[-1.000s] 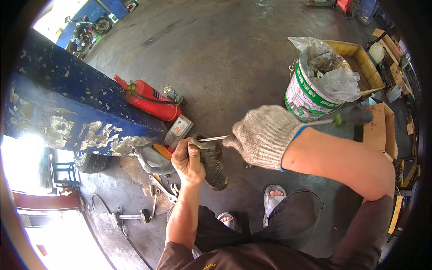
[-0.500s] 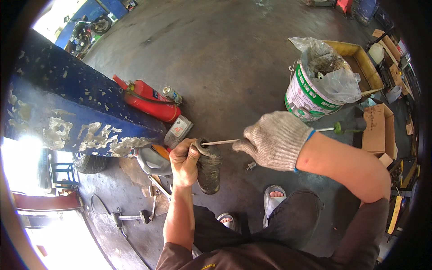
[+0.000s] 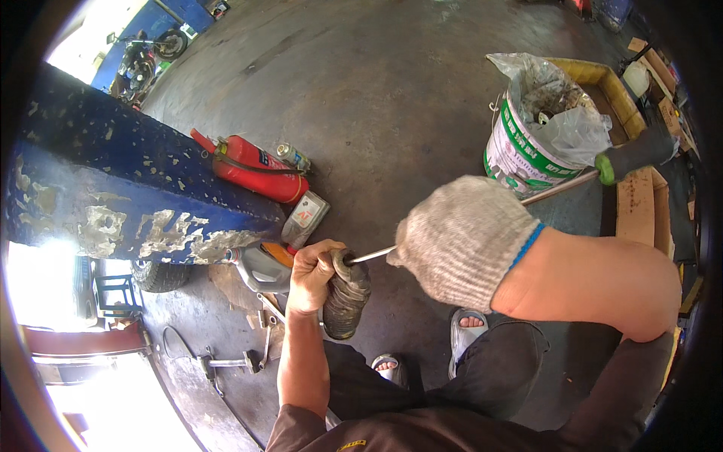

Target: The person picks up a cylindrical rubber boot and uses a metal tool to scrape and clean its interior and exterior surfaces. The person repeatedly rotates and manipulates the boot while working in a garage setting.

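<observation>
My bare left hand [image 3: 313, 279] is closed around the upper end of a dark, ribbed rubber boot [image 3: 348, 303], which hangs downward, grimy and creased. My right hand [image 3: 467, 245], in a knitted work glove with a blue cuff edge, grips the shaft of a long screwdriver [image 3: 561, 187]. Its dark handle with a green collar sticks out beyond the glove to the upper right. The thin end of the shaft reaches the boot's upper opening; its tip is hidden there.
Left of my hands are a blue pillar [image 3: 151, 173] with peeling paint, a red fire extinguisher [image 3: 260, 169], a grey jug [image 3: 260, 267] and wrenches [image 3: 267, 331]. A bag-lined bucket [image 3: 531, 147] stands at right, with a yellow tray [image 3: 625, 105] and a cardboard box [image 3: 636, 207] beside it.
The screwdriver has tilted, its handle end rising to the upper right. My gloved hand has turned with it. The boot has tipped slightly in my left hand.
</observation>
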The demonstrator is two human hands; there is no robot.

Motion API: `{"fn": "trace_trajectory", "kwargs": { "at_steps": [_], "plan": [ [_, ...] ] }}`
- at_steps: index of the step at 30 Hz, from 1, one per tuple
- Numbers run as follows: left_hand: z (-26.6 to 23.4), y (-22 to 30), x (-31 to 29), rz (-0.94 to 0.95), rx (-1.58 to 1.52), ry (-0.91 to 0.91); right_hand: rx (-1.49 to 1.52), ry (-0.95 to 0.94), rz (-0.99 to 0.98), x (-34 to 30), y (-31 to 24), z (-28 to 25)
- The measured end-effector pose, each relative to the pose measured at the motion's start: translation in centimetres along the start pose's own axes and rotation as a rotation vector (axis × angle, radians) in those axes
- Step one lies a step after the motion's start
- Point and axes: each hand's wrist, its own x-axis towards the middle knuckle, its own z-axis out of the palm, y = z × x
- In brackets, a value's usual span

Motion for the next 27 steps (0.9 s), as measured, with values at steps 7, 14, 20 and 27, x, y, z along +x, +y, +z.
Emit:
{"fn": "trace_trajectory", "kwargs": {
  "at_steps": [7, 14, 20, 27],
  "plan": [
    [0.6, -0.2, 0.4, 0.107, -0.046, -0.068, 0.053, -0.043, -0.015, 0.9, -0.4, -0.3],
    [0.3, -1.4, 0.3, 0.097, -0.047, 0.150, 0.169, -0.148, 0.118, 0.9, 0.0, 1.9],
    [1.2, -1.9, 0.6, 0.121, -0.159, 0.082, 0.223, -0.110, 0.092, 1.0, 0.0, 4.7],
    [3.9, -1.9, 0.8, 0.203, -0.060, 0.212, 0.554, -0.003, 0.078, 0.8, -0.2, 8.9]
  ]
}}
